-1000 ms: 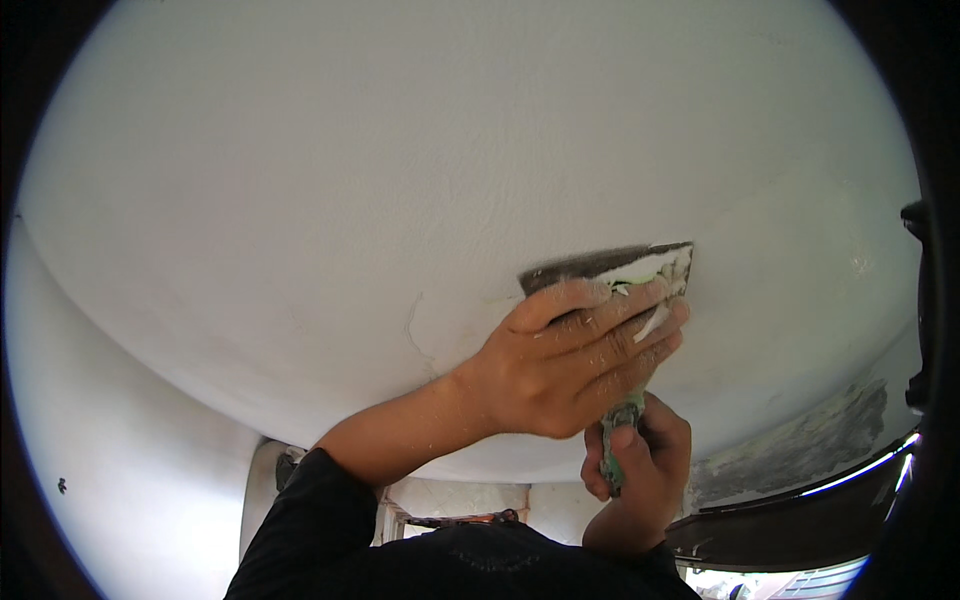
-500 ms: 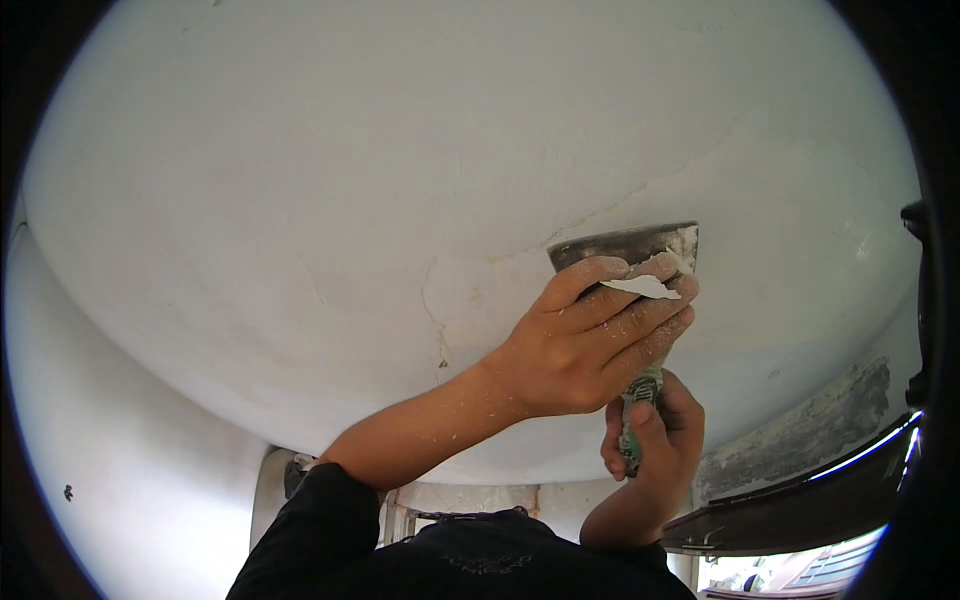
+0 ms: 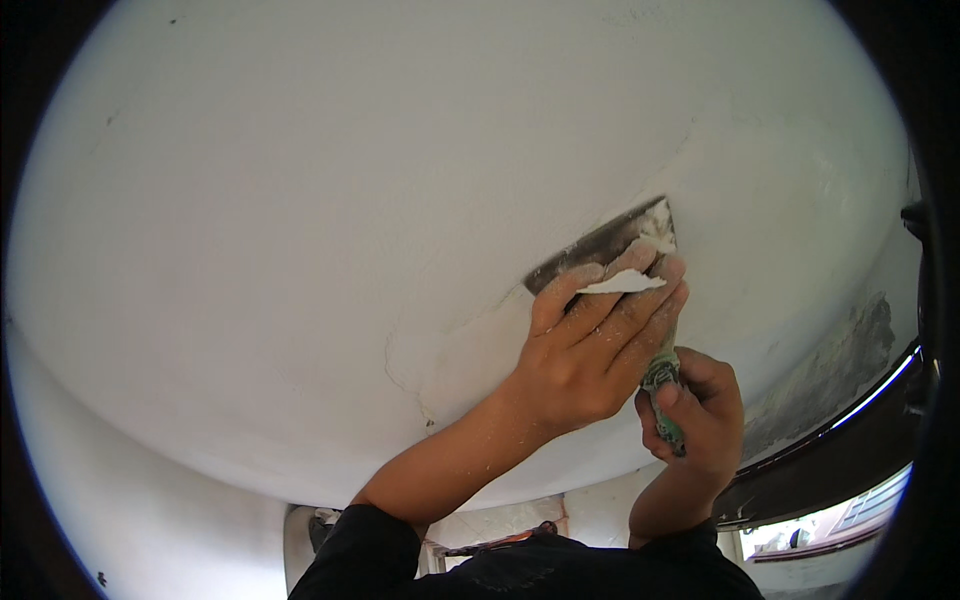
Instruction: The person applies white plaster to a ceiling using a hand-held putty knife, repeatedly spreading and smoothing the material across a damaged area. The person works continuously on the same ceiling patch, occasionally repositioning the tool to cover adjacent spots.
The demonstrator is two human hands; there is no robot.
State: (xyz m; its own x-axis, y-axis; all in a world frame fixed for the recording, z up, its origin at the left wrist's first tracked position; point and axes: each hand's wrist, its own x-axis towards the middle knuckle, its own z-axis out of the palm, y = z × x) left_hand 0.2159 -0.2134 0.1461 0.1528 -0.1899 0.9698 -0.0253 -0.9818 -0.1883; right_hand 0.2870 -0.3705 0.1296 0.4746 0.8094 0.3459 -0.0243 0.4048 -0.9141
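A broad scraper (image 3: 590, 246) with a dark metal blade lies against the white plastered surface (image 3: 300, 220). My right hand (image 3: 706, 410) is closed around its green handle. My left hand (image 3: 590, 350) lies flat over the blade, its dusty fingers stretched out and slightly apart. A thin white flake (image 3: 625, 282) rests across those fingers. Pale material sticks to the blade's right corner. Below and left of the blade, a fine crack (image 3: 392, 370) runs down the surface to a small dark chip.
A rough grey patch (image 3: 830, 375) shows at the right, above a dark curved-looking edge (image 3: 850, 440). Beneath that is a bright opening (image 3: 825, 525). Another pale wall (image 3: 130, 470) meets the surface at the lower left.
The scraper and both hands have shifted relative to the surface. The blade has turned so its right corner points higher, now lying over part of the crack line. My grip looks the same.
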